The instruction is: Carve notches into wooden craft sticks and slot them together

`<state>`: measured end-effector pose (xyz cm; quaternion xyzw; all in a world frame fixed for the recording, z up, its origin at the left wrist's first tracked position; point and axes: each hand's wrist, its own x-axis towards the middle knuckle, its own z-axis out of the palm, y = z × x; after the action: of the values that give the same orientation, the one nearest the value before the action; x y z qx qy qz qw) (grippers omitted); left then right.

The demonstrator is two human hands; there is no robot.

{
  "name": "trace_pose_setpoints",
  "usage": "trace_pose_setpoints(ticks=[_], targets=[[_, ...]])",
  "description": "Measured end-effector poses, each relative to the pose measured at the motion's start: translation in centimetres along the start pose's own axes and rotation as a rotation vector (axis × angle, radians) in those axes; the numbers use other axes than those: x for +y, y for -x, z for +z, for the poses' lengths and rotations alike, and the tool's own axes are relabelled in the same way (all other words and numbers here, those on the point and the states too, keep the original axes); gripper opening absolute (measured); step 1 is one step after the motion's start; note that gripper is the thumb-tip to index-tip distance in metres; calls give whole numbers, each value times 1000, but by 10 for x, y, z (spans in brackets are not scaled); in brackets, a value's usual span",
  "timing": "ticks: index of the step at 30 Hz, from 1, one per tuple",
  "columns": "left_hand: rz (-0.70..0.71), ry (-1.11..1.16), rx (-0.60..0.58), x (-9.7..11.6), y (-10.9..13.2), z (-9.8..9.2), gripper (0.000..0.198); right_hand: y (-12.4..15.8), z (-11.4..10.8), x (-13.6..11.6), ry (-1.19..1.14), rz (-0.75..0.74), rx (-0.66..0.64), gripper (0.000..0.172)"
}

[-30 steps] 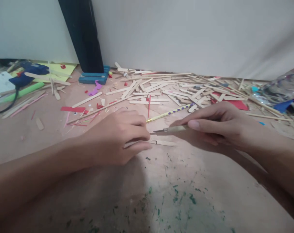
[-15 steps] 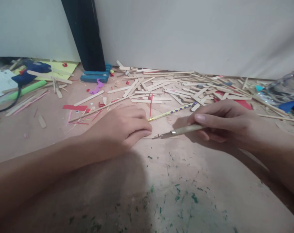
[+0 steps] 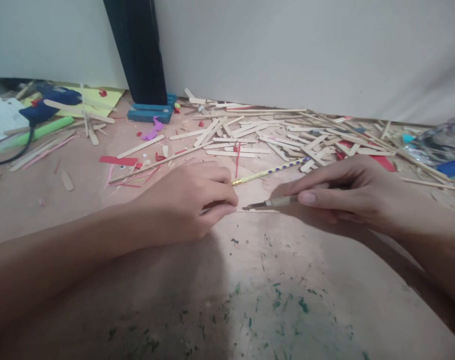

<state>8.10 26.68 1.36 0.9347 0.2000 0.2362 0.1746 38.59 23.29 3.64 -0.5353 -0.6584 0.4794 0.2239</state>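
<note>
My right hand (image 3: 336, 192) is closed around the pale handle of a craft knife (image 3: 267, 203), whose thin metal blade points left. The blade tip lies at a thin wooden stick (image 3: 264, 211) flat on the table, close to my left fingertips. With its thumb and fingers pinched together, my left hand (image 3: 207, 195) holds the stick's left part down; that end is hidden under the hand. Just beyond both hands lies a yellow pencil (image 3: 268, 173) with purple spots.
Popsicle sticks and skewers (image 3: 250, 129) are heaped along the wall. A dark post (image 3: 141, 55) rises from a blue base (image 3: 148, 114). On the left lie a blue glue gun (image 3: 53, 97) with its cord, yellow paper (image 3: 105, 97) and a green tube (image 3: 55, 128). Crumpled clear plastic (image 3: 447, 140) sits at right.
My right hand has lowered and flattened the knife, its blade now lying closer along the stick. My left hand keeps its pinch. The whole view has shifted slightly.
</note>
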Motion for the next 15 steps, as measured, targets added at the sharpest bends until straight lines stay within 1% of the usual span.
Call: trace_pose_setpoints(ticks=[2, 5, 9, 15], targets=[[2, -2, -3, 0, 0, 0, 17, 0, 0, 0, 63, -20, 12, 29], [2, -13, -2, -1, -1, 0, 18, -1, 1, -2, 119, -64, 30, 25], [14, -15, 1, -2, -1, 2, 18, -3, 2, -3, 110, -75, 31, 19], [26, -29, 7, -2, 1, 1, 19, -4, 2, 0, 131, -90, 43, 20]])
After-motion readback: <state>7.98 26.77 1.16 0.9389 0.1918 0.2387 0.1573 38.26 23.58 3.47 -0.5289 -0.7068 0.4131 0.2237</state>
